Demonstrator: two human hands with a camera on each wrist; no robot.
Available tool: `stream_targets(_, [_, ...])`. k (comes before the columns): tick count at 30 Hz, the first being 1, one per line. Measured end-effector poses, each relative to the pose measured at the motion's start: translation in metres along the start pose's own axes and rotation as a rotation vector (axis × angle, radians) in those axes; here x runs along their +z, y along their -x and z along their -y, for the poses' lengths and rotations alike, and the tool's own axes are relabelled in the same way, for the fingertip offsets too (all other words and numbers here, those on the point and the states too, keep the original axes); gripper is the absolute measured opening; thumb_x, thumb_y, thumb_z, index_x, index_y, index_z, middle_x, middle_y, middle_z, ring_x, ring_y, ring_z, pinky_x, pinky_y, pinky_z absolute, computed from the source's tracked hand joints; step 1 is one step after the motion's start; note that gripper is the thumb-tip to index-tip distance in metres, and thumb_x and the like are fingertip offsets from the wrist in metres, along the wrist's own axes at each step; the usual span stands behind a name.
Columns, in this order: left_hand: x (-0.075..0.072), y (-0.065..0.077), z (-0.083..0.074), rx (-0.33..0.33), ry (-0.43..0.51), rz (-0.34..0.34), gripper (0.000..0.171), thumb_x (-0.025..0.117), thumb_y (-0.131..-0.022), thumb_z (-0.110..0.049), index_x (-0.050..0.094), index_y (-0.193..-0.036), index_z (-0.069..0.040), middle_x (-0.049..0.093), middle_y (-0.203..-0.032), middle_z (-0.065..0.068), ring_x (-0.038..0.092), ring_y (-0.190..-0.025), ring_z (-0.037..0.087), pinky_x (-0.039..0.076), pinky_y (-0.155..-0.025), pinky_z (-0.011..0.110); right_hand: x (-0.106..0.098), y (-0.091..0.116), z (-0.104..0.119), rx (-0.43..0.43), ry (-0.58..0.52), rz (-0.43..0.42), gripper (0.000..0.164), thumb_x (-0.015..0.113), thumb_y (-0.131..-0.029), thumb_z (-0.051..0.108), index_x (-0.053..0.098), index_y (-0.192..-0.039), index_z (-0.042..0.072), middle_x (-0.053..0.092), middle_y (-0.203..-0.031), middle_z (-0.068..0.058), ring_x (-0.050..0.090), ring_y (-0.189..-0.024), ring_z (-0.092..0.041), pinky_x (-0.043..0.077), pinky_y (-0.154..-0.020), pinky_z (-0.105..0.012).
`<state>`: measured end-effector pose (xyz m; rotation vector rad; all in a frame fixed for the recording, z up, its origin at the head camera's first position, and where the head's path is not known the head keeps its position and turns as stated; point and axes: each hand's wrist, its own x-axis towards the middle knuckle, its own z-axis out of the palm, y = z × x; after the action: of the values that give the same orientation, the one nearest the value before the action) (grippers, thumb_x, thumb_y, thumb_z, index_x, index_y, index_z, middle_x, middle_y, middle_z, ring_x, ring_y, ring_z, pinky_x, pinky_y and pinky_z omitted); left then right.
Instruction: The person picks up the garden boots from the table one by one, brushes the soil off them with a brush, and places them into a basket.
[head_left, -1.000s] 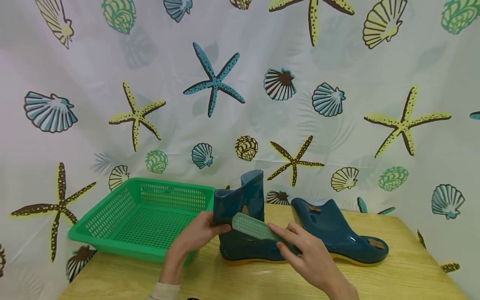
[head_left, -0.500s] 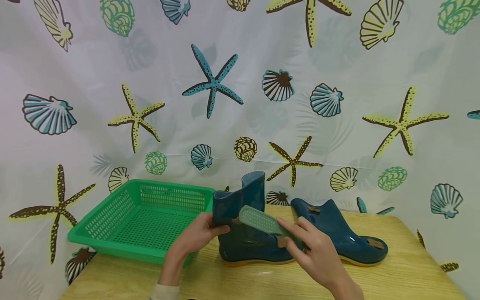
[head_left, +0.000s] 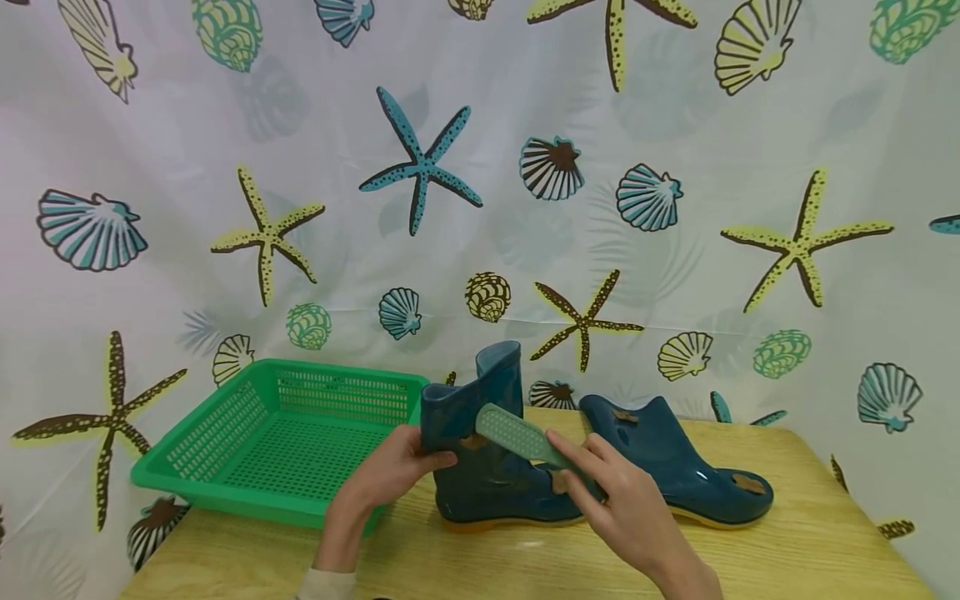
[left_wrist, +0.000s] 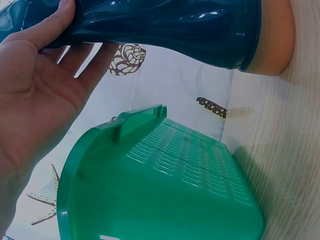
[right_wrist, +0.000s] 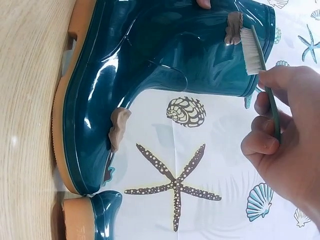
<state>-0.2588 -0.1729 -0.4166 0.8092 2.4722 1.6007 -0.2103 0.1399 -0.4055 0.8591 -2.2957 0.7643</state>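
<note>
A glossy dark blue rubber boot (head_left: 487, 496) with a tan sole stands upright on the table. My left hand (head_left: 397, 471) grips its shaft from the left, thumb on the near side. In my right hand (head_left: 622, 508) I hold a green scrubbing brush (head_left: 517, 433) by the handle. Its white bristles (right_wrist: 251, 52) are at the boot's upper shaft, right beside a brown smear (right_wrist: 233, 28) that looks like mud. Another brown smear (right_wrist: 119, 130) sits on the front of the foot. In the head view, the brush and right hand hide part of the boot.
A second blue boot (head_left: 667, 454) stands to the right, with brown smears on its shaft and toe. At the left is a green perforated plastic basket (head_left: 255, 500). Behind the wooden table (head_left: 465, 571) hangs a white curtain (head_left: 337, 108) with shells and starfish.
The brush and right hand have moved up and slightly right along the shaft, uncovering the brown smear on the foot. The left hand keeps its grip, and the boot stays in place.
</note>
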Motion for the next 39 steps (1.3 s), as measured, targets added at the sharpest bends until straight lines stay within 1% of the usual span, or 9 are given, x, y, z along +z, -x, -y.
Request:
stream_targets(10, [0.001, 0.001, 0.001, -0.010, -0.007, 0.003, 0.030, 0.064, -0.098, -0.021, 0.068, -0.123, -0.005, 0.070, -0.119, 0.014, 0.062, -0.105, 0.018, 0.051, -0.090, 0.035, -0.007, 0.001, 0.000, 0.113, -0.027, 0.100, 0.041, 0.069, -0.094, 0.013, 0.065, -0.134, 0.022, 0.046, -0.085, 0.016, 0.038, -0.064, 0.001, 0.033, -0.055, -0.017])
stream_targets(15, [0.002, 0.001, 0.000, -0.006, 0.000, 0.000, 0.032, 0.063, -0.099, -0.021, 0.066, -0.126, -0.004, 0.069, -0.123, 0.015, 0.063, -0.112, 0.023, 0.052, -0.093, 0.036, -0.011, 0.000, -0.001, 0.108, -0.026, 0.112, 0.041, 0.068, -0.094, 0.014, 0.066, -0.133, 0.023, 0.043, -0.082, 0.016, 0.035, -0.063, 0.003, 0.032, -0.055, -0.018])
stream_targets(19, [0.002, -0.001, -0.001, -0.019, 0.010, -0.012, 0.036, 0.063, -0.099, -0.021, 0.062, -0.129, -0.003, 0.067, -0.124, 0.014, 0.062, -0.106, 0.016, 0.051, -0.089, 0.034, -0.014, 0.000, -0.003, 0.108, -0.020, 0.107, 0.041, 0.068, -0.093, 0.012, 0.066, -0.133, 0.024, 0.042, -0.081, 0.014, 0.033, -0.063, 0.003, 0.031, -0.055, -0.019])
stream_targets(21, [0.002, -0.002, -0.002, -0.034, 0.006, -0.014, 0.037, 0.062, -0.099, -0.022, 0.060, -0.130, -0.002, 0.067, -0.105, 0.011, 0.058, -0.084, 0.011, 0.049, -0.079, 0.031, -0.015, 0.000, -0.004, 0.110, -0.018, 0.107, 0.042, 0.067, -0.094, 0.012, 0.065, -0.133, 0.025, 0.043, -0.082, 0.015, 0.035, -0.064, 0.002, 0.031, -0.055, -0.018])
stream_targets(24, [0.002, -0.003, -0.002, -0.051, -0.005, -0.010, 0.038, 0.062, -0.100, -0.021, 0.058, -0.132, -0.002, 0.050, -0.079, 0.002, 0.039, -0.060, 0.009, 0.042, -0.065, 0.030, -0.016, 0.000, -0.005, 0.089, -0.007, 0.085, 0.042, 0.067, -0.094, 0.011, 0.065, -0.133, 0.024, 0.043, -0.083, 0.016, 0.036, -0.064, 0.001, 0.032, -0.055, -0.017])
stream_targets(26, [0.002, -0.003, -0.001, -0.052, -0.013, -0.010, 0.039, 0.062, -0.100, -0.022, 0.057, -0.133, -0.002, 0.046, -0.078, 0.001, 0.031, -0.057, 0.012, 0.037, -0.062, 0.032, -0.016, 0.000, -0.006, 0.067, -0.001, 0.043, 0.043, 0.069, -0.093, 0.010, 0.065, -0.133, 0.023, 0.043, -0.083, 0.017, 0.034, -0.063, 0.002, 0.031, -0.054, -0.016])
stream_targets(31, [0.002, -0.002, 0.001, -0.026, -0.016, -0.008, 0.040, 0.061, -0.100, -0.021, 0.058, -0.135, -0.003, 0.058, -0.089, 0.002, 0.040, -0.063, 0.013, 0.040, -0.065, 0.034, -0.016, 0.001, -0.006, 0.028, 0.001, -0.056, 0.047, 0.071, -0.091, 0.006, 0.063, -0.135, 0.020, 0.042, -0.083, 0.018, 0.029, -0.062, 0.003, 0.030, -0.054, -0.016])
stream_targets(35, [0.002, -0.002, 0.002, -0.022, -0.037, 0.002, 0.036, 0.061, -0.100, -0.020, 0.061, -0.132, -0.005, 0.036, -0.071, -0.003, 0.027, -0.055, 0.010, 0.038, -0.063, 0.033, -0.013, 0.000, -0.005, 0.014, -0.003, -0.028, 0.047, 0.069, -0.093, 0.010, 0.060, -0.138, 0.021, 0.040, -0.083, 0.016, 0.027, -0.062, 0.003, 0.031, -0.053, -0.015])
stream_targets(39, [0.001, -0.001, 0.001, -0.008, -0.041, 0.006, 0.034, 0.061, -0.100, -0.020, 0.062, -0.131, -0.006, 0.048, -0.079, -0.002, 0.038, -0.064, 0.011, 0.039, -0.067, 0.035, -0.010, 0.000, -0.003, 0.016, -0.013, 0.010, 0.047, 0.068, -0.094, 0.010, 0.059, -0.140, 0.021, 0.040, -0.084, 0.015, 0.029, -0.060, 0.003, 0.032, -0.053, -0.015])
